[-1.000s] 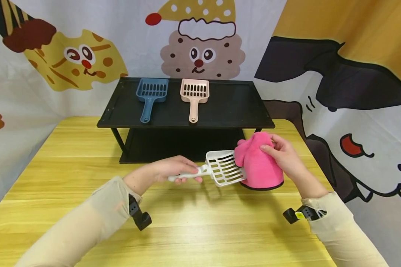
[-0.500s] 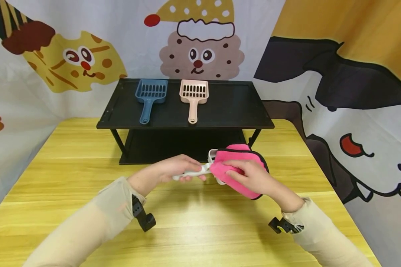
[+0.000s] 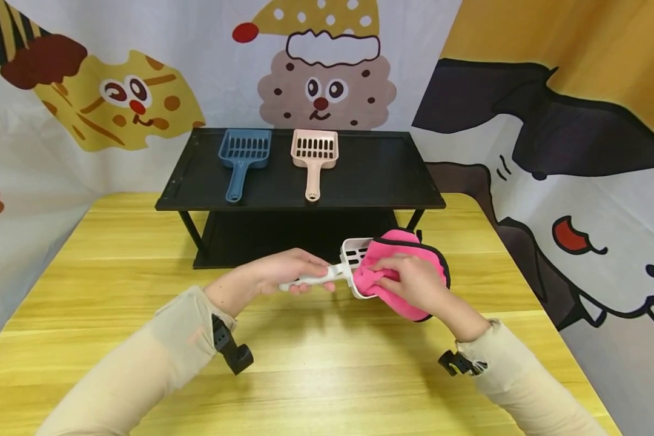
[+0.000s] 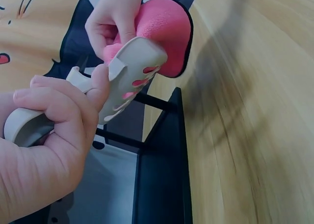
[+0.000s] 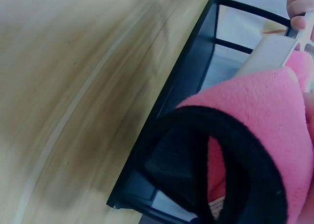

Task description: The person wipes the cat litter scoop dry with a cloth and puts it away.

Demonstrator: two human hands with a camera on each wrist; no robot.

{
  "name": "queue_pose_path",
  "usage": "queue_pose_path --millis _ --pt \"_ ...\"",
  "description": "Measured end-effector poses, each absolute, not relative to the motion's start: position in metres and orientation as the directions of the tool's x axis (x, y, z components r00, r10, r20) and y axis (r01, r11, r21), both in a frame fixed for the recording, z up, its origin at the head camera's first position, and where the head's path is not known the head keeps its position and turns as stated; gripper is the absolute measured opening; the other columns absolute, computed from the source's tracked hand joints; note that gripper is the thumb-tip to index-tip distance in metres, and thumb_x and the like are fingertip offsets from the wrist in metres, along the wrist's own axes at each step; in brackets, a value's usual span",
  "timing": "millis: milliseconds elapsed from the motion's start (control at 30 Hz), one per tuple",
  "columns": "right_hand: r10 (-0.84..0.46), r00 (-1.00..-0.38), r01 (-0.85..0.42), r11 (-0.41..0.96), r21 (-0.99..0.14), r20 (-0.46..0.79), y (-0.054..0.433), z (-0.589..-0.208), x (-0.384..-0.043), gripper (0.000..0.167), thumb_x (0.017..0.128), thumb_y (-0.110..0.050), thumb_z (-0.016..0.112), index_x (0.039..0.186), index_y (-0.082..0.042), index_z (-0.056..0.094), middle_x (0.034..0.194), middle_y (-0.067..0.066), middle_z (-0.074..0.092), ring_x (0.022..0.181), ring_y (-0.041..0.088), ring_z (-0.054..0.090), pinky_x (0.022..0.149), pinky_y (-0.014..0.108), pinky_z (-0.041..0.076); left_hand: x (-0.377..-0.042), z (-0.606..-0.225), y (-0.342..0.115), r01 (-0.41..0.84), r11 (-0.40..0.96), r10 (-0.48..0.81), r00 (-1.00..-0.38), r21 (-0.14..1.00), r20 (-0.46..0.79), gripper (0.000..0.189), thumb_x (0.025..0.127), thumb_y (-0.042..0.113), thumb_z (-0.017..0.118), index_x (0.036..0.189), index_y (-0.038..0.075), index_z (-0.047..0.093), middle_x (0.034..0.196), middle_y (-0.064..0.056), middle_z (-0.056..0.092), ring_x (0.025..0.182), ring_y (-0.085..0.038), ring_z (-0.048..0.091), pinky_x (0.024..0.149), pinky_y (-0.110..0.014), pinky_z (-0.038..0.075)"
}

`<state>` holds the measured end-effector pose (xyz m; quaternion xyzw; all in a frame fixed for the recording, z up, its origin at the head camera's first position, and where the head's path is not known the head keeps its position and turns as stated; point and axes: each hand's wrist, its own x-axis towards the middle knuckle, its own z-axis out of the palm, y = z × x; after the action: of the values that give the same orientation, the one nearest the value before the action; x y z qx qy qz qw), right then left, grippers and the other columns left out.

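left hand [image 3: 294, 272] grips white scoop [image 3: 336, 272]; right hand [image 3: 416, 282] pinches pink cloth [image 3: 395, 250]

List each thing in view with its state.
White scoop: held above the table by the left hand
Pink cloth: bunched, held by the right hand, against the white scoop
Black rack: upright
Blue scoop: lying on the rack
Pale pink scoop: lying beside the blue scoop
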<state>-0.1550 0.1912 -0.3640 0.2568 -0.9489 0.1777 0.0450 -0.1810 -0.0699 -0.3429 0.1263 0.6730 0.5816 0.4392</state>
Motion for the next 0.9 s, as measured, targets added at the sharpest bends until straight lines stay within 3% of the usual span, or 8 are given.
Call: queue_pose_path --millis 233,400,500,567,800,900 --pt "-0.420 -0.876 -0.475 0.837 -0.271 0.237 0.203 -0.367 -0.159 0.019 0.073 -0.012 0.078 0.091 -0.013 0.073 0.084 0.001 0.069 0.072 0.014 0.051 0.060 0.027 0.042 -0.181 -0.345 -0.075 -0.344 0.284 0.678 -0.588 0.895 -0.441 0.036 0.099 0.013 0.043 0.129 -0.005 0.048 0.090 -0.002 0.068 0.047 -0.002 0.039 0.043 -0.012 0.031" --pt "-0.404 -0.869 -0.488 0.797 -0.356 0.286 0.210 -0.373 -0.162 0.033 0.071 -0.011 0.080 0.103 -0.008 0.069 0.110 0.011 0.065 0.102 0.029 0.054 0.087 0.043 0.047 -0.180 -0.345 -0.077 -0.357 0.276 0.686 -0.577 0.892 -0.443 0.036 0.099 0.013 0.043 0.129 -0.005 0.048 0.091 -0.003 0.069 0.046 -0.001 0.039 0.042 -0.011 0.030" --pt "-0.377 -0.883 -0.465 0.786 -0.408 0.281 0.212 -0.375 -0.164 0.036 0.073 -0.007 0.078 0.108 -0.004 0.067 0.123 0.017 0.057 0.113 0.037 0.051 0.091 0.047 0.048 -0.180 -0.344 -0.076 -0.359 0.275 0.696 -0.565 0.892 -0.442 0.036 0.099 0.013 0.044 0.130 -0.005 0.048 0.091 -0.002 0.069 0.046 -0.001 0.039 0.042 -0.011 0.030" --pt "-0.348 -0.892 -0.446 0.784 -0.432 0.289 0.213 -0.376 -0.165 0.033 0.074 -0.003 0.076 0.106 -0.002 0.067 0.123 0.019 0.057 0.112 0.039 0.053 0.089 0.048 0.049 -0.180 -0.344 -0.076 -0.355 0.272 0.702 -0.563 0.894 -0.437 0.036 0.099 0.013 0.043 0.130 -0.005 0.048 0.090 -0.001 0.069 0.046 -0.001 0.039 0.042 -0.012 0.029" --pt "-0.206 -0.887 -0.397 0.796 -0.457 0.413 0.226 -0.377 -0.171 0.022 0.075 0.006 0.071 0.097 0.005 0.067 0.097 0.024 0.067 0.092 0.038 0.064 0.081 0.050 0.051 -0.179 -0.346 -0.083 -0.342 0.271 0.715 -0.554 0.899 -0.427 0.037 0.099 0.013 0.043 0.131 -0.006 0.047 0.090 0.001 0.069 0.046 -0.001 0.038 0.042 -0.012 0.030" --pt "-0.154 -0.872 -0.386 0.799 -0.461 0.465 0.231 -0.370 -0.173 0.022 0.075 0.006 0.071 0.097 0.006 0.068 0.096 0.026 0.067 0.087 0.039 0.065 0.078 0.051 0.052 -0.181 -0.349 -0.089 -0.341 0.285 0.717 -0.544 0.896 -0.435 0.037 0.099 0.013 0.044 0.131 -0.005 0.048 0.092 0.000 0.069 0.047 -0.002 0.037 0.042 -0.013 0.029"
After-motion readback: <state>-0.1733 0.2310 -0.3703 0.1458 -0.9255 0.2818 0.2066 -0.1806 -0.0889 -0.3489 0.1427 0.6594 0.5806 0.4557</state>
